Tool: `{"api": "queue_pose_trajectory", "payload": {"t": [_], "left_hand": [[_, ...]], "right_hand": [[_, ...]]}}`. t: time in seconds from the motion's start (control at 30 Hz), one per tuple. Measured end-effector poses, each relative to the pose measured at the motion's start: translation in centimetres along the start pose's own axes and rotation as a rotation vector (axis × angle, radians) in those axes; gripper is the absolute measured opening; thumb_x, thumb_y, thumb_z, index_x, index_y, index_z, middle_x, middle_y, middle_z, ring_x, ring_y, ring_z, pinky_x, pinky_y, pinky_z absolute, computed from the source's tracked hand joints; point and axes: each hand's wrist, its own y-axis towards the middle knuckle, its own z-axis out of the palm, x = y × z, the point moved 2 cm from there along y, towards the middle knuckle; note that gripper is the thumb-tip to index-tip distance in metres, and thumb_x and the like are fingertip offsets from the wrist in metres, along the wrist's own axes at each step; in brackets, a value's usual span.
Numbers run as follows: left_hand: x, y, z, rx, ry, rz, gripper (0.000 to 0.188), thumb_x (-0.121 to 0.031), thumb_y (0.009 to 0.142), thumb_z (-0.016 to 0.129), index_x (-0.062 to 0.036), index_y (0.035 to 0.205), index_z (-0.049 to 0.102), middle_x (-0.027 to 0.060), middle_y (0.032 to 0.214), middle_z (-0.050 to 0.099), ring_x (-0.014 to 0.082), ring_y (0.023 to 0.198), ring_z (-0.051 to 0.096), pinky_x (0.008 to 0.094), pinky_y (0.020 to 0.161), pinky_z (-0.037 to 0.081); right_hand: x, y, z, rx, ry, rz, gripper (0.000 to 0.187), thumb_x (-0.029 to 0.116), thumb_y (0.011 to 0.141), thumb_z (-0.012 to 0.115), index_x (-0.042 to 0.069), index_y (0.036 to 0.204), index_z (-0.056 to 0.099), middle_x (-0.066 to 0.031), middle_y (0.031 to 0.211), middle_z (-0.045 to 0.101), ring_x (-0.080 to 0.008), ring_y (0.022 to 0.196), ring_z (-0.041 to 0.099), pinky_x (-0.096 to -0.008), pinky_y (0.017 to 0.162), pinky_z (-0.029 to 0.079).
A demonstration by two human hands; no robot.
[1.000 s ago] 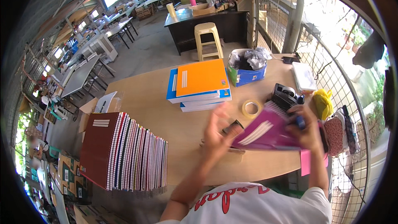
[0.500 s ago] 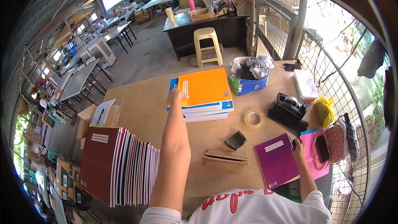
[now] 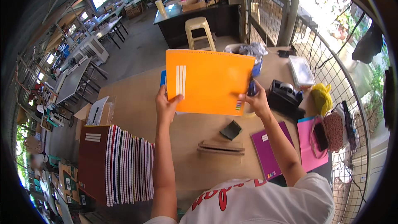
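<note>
Notebook [image 3: 207, 83] in an orange cover hangs above the tabletop in front of me, its long axis running left to right between my two hands, dipping slightly toward the right. My left hand [image 3: 166, 107] pinches its left edge low down, thumb on the cover, the other fingers partly out of sight; my right hand [image 3: 257, 101] pinches near its lower right corner, with a dark blue object [image 3: 251, 87] beside it that I can't make out. Neither hand is nearer: each has one short end, and the row of holes lies along the long edge away from me. On the table [image 3: 137, 99], closer to me, lie a dark green block [image 3: 231, 130] and a slotted wooden piece [image 3: 221, 148]. A purple book [image 3: 265, 151] lies rightward, partly hidden by my forearm; a thick stack of notebooks [image 3: 128, 166] stands leftward.
</note>
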Motion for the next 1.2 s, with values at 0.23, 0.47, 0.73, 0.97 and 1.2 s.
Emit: {"api": "queue_pose_trajectory", "payload": {"t": [0.23, 0.47, 0.73, 0.97, 1.2], "left_hand": [[8.6, -11.2, -7.8, 0.054, -0.129, -0.195, 0.037, 0.006, 0.086, 0.071, -0.0007, 0.120, 0.057, 0.0059, 0.107, 0.068, 0.0145, 0.098, 0.066, 0.0296, 0.088, 0.053], [16.8, -14.8, -11.1, 0.120, -0.238, -0.250, 0.036, 0.006, 0.087, 0.069, -0.0014, 0.121, 0.057, 0.0052, 0.111, 0.068, 0.0150, 0.100, 0.065, 0.0304, 0.092, 0.050], [17.4, -14.3, -10.6, 0.126, -0.300, -0.204, 0.042, 0.007, 0.087, 0.068, -0.0028, 0.125, 0.055, 0.0048, 0.118, 0.066, 0.0157, 0.108, 0.063, 0.0310, 0.098, 0.047], [18.2, -15.2, -9.6, 0.209, -0.278, -0.170, 0.044, 0.007, 0.088, 0.068, -0.0023, 0.129, 0.054, 0.0060, 0.119, 0.067, 0.0172, 0.112, 0.064, 0.0326, 0.097, 0.051], [22.5, -20.5, -6.2, 0.361, -0.196, -0.330, 0.044, 0.005, 0.093, 0.061, -0.0051, 0.135, 0.050, 0.0069, 0.126, 0.063, 0.0148, 0.111, 0.061, 0.0303, 0.096, 0.050]], "right_hand": [[5.8, -11.2, 5.4, 0.258, -0.218, 0.158, 0.021, 0.007, 0.084, 0.077, 0.005, 0.097, 0.061, -0.0108, 0.071, 0.061, -0.0196, 0.063, 0.063, -0.0345, 0.059, 0.047], [4.3, -15.4, 9.4, 0.331, -0.323, -0.230, 0.024, 0.007, 0.082, 0.076, 0.003, 0.090, 0.054, -0.0165, 0.079, 0.059, -0.0376, 0.074, 0.060, -0.0418, 0.063, 0.047], [3.4, -16.0, 9.3, 0.337, -0.344, -0.259, 0.022, 0.005, 0.082, 0.074, 0.002, 0.091, 0.054, -0.0158, 0.080, 0.056, -0.0380, 0.076, 0.059, -0.0435, 0.065, 0.046], [3.0, -16.9, 6.6, 0.318, -0.414, -0.255, 0.023, 0.008, 0.083, 0.075, 0.003, 0.094, 0.057, -0.0169, 0.083, 0.057, -0.0390, 0.076, 0.060, -0.0427, 0.063, 0.048], [0.5, -19.9, -0.3, 0.286, -0.612, -0.231, 0.025, 0.006, 0.083, 0.073, 0.004, 0.104, 0.060, -0.0153, 0.094, 0.064, -0.0380, 0.086, 0.061, -0.0434, 0.075, 0.050]]}}
